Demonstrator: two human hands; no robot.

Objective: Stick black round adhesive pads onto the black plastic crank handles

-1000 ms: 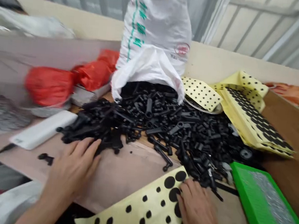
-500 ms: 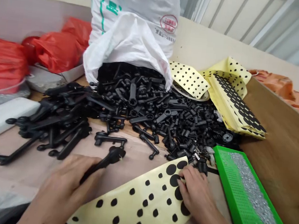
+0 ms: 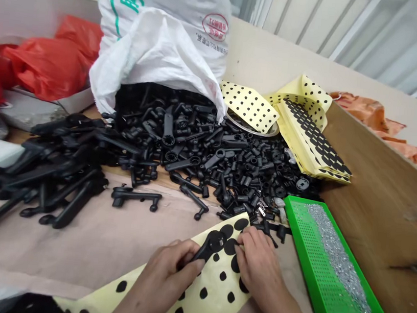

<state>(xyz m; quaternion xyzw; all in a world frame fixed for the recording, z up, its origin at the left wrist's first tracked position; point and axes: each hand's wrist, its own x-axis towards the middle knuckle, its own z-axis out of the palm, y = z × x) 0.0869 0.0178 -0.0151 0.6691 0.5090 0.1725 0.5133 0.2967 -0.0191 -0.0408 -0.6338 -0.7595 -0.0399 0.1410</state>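
My left hand (image 3: 169, 276) is closed around a black plastic crank handle (image 3: 210, 245), its round end pointing up and right, over a yellow sheet of black round stickers (image 3: 213, 295). My right hand (image 3: 259, 264) grips the upper right edge of that sheet, thumb and fingertips drawn together at the larger black dots. Whether a sticker is lifted between those fingertips is too small to tell. Beyond the hands, another crank handle (image 3: 136, 196) lies alone on the pinkish board (image 3: 84, 257). Longer black cranks (image 3: 55, 171) are heaped at the left.
A white woven sack (image 3: 160, 48) spills small black plastic parts (image 3: 244, 165) across the middle. At the right, a green tray (image 3: 305, 264) holds small shiny metal pieces beside a brown board (image 3: 378, 232). Folded sticker sheets (image 3: 313, 142) lie behind it. Red bags (image 3: 55, 63) stand back left.
My left hand has carried the crank handle rightward, so its round end is now over the sticker sheet close to my right hand. The camera view has shifted slightly to the right.
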